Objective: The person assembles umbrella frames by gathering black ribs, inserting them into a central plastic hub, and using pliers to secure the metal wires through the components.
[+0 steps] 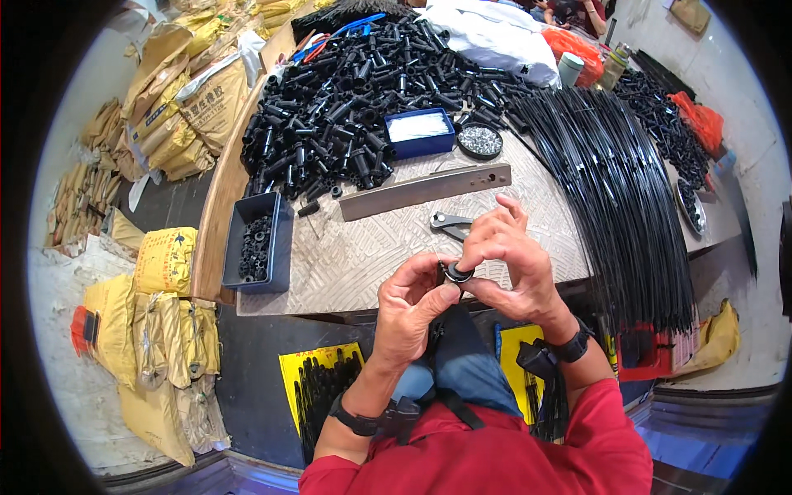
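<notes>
Above my lap, at the table's front edge, both hands meet on a small black round part [459, 273]. My left hand [408, 309] pinches it from the left with thumb and fingers. From the right, my right hand [516, 268] grips the same part with thumb and forefinger, its other fingers curled and raised. Fingertips hide some of the part. Just beyond my right hand lie grey-handled pliers [446, 221], partly covered by its fingers. Farther back, a flat metal bar [425, 191] with holes at its right end lies across the table.
A large heap of black tubular parts [330, 107] covers the back left. A blue box [425, 148] holds white sticks; beside it stands a round dish [481, 157] of small shiny pieces. A dark bin [282, 256] of black rings stands left, long black rods [610, 181] right.
</notes>
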Available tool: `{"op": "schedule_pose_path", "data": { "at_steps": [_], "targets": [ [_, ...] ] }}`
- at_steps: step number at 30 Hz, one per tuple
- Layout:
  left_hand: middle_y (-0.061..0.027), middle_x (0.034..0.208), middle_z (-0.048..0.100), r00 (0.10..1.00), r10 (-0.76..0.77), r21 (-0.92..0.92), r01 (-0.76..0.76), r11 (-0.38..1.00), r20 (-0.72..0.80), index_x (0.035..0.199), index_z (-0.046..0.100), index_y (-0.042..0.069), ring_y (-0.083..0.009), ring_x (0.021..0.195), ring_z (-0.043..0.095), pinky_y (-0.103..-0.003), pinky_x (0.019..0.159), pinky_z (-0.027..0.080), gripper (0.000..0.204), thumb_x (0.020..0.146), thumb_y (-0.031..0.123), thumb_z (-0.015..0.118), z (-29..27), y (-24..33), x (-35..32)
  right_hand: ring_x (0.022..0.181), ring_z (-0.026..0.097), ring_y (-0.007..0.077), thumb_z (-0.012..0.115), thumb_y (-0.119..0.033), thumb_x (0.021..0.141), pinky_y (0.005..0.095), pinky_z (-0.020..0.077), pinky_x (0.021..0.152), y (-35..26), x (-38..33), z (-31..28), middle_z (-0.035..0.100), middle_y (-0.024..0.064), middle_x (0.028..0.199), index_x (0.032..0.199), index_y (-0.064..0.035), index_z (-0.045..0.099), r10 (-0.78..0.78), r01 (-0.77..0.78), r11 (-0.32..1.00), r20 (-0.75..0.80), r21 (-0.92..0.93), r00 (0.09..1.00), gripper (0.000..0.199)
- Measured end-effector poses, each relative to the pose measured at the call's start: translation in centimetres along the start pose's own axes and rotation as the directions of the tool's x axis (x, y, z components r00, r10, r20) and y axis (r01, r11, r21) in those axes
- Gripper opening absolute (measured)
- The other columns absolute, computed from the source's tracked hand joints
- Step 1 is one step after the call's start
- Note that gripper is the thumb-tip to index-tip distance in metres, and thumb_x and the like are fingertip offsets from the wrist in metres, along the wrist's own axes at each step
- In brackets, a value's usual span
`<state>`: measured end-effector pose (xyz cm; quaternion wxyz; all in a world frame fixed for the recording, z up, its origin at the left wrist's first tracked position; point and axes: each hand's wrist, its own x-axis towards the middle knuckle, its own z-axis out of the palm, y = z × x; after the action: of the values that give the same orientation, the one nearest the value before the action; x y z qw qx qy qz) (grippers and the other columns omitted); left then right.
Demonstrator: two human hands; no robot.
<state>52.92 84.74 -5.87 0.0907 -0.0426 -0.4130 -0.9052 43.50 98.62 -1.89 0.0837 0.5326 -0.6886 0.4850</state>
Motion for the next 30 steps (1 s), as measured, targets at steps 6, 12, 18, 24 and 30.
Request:
{"op": "schedule_pose_path", "data": {
  "at_steps": [6, 12, 18, 24, 30],
  "targets": [
    [-0.0005, 0.091, 0.053, 0.99, 0.128, 0.024, -0.127, 0.992, -0.053, 0.102, 0.056, -0.001, -0.0088, 0.086, 0.052, -0.021, 0.078, 0.041, 0.025, 0.078, 0.001, 0.064, 0.1, -0.2, -0.5, 0.087, 0.054, 0.0138, 0.071, -0.01, 0.069, 0.0348, 0.0346, 0.092, 0.3, -1.5, 3.3, 0.056, 0.0032, 0.095, 0.089, -0.0044, 0.061, 0.438, -0.278, 0.676, -0.068, 0.683, 0.897, 0.023],
    [-0.0029, 0.087, 0.053, 0.979, 0.202, 0.01, -0.201, 0.979, -0.021, 0.097, 0.057, -0.004, -0.0106, 0.083, 0.053, -0.024, 0.078, 0.042, 0.028, 0.077, 0.011, 0.068, -0.6, 0.9, -2.4, 0.079, 0.053, 0.0093, 0.07, -0.003, 0.069, 0.023, 0.0428, 0.071, -0.9, -2.7, 4.6, 0.057, 0.0036, 0.085, 0.08, -0.0017, 0.058, 0.364, -0.328, 0.481, 0.156, 0.813, 0.918, 0.017],
    [-0.0038, 0.086, 0.053, 0.959, 0.262, 0.153, -0.244, 0.957, -0.106, 0.096, 0.056, -0.004, -0.0116, 0.084, 0.053, -0.025, 0.08, 0.041, 0.027, 0.079, 0.014, 0.067, -1.1, 1.9, -5.8, 0.07, 0.049, 0.0069, 0.071, -0.006, 0.069, 0.0221, 0.0407, 0.063, -3.6, -2.5, 6.5, 0.054, 0.0015, 0.074, 0.075, -0.002, 0.053, 0.294, -0.343, 0.753, 0.179, 0.561, 0.939, 0.019],
    [-0.005, 0.08, 0.05, 0.969, 0.235, 0.237, -0.213, 0.948, -0.07, 0.091, 0.057, -0.001, -0.0124, 0.078, 0.047, -0.024, 0.073, 0.038, 0.03, 0.078, 0.024, 0.066, -2.5, 2.2, -8.5, 0.062, 0.047, 0.0114, 0.075, -0.011, 0.066, 0.0248, 0.0384, 0.056, -4.5, -3.1, 8.2, 0.049, 0.0024, 0.066, 0.072, -0.003, 0.051, 0.136, -0.227, 0.781, 0.196, 0.582, 0.971, 0.027],
    [-0.0058, 0.08, 0.05, 0.975, 0.216, 0.224, -0.2, 0.954, -0.049, 0.09, 0.057, -0.001, -0.0129, 0.076, 0.047, -0.025, 0.07, 0.039, 0.029, 0.077, 0.023, 0.067, -2.8, 2.0, -9.8, 0.067, 0.048, 0.0056, 0.077, -0.014, 0.067, 0.0215, 0.0405, 0.06, -3.5, -3.5, 8.2, 0.051, -0.002, 0.07, 0.076, -0.0029, 0.055, 0.135, -0.362, 0.608, 0.358, 0.706, 0.924, 0.026]
  ]
}}
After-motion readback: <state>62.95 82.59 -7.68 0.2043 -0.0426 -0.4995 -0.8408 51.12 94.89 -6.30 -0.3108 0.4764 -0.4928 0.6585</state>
